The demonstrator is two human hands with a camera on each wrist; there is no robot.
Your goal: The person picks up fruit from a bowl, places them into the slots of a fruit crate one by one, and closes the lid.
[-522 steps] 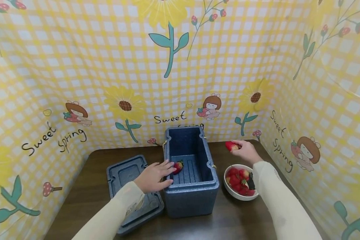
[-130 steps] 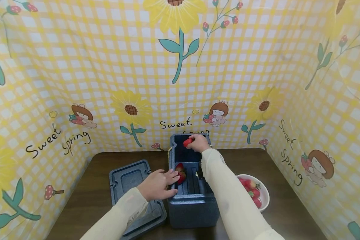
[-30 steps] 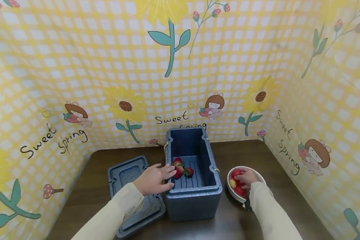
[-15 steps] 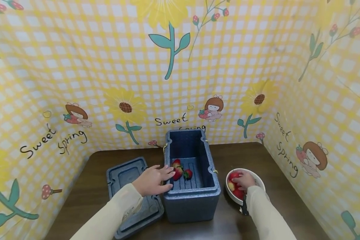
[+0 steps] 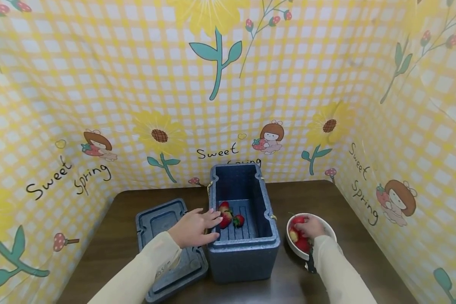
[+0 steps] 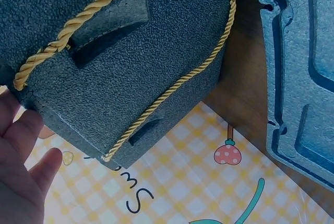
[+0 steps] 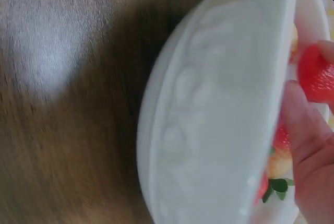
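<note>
My left hand (image 5: pixel 194 229) rests with extended fingers on the left rim of the open dark blue foam box (image 5: pixel 243 264). Inside, near its left wall, lie three strawberries, one of them a red strawberry (image 5: pixel 238 220) standing slightly apart. My right hand (image 5: pixel 312 228) reaches into the white bowl (image 5: pixel 329 231) to the right of the box. There its fingers pinch a strawberry (image 7: pixel 315 75), seen at the right edge of the right wrist view. More strawberries (image 5: pixel 302 244) sit beneath the hand, which partly hides them.
The box's lid (image 5: pixel 161 219) lies on the dark wooden table (image 5: pixel 110 236) to the left. A gold rope (image 6: pixel 182 80) runs along the box's side. A checked cloth (image 5: pixel 137 63) hangs behind and at both sides. A black wrist strap (image 5: pixel 310 261) overhangs the bowl's near edge.
The box held one strawberry in the oldest frame and holds three now. My right hand carried a strawberry over the box, then returned to the bowl. The left hand stays on the rim.
</note>
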